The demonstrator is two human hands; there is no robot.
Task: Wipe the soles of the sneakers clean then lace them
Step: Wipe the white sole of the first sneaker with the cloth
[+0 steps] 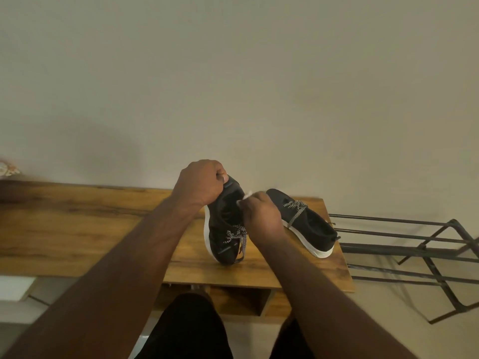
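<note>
Wiping step | left hand [201,182] gripping tipped sneaker [225,224] heel | right hand [261,212] pinching white wipe [246,196] | next: reach sole, likely

View: head, single wide-angle camera, worn by the person. Position: above and behind the forearms, which enter from the bottom edge. Facing: forward and down, toward a plain wall [233,73] that fills the upper half. Range: near; the hands sit at frame centre, over the wooden surface [77,224]. Lower edge takes in the person's lap. Right margin reaches a metal rack [414,244] on the floor. Straight lines bow toward the edges.
</note>
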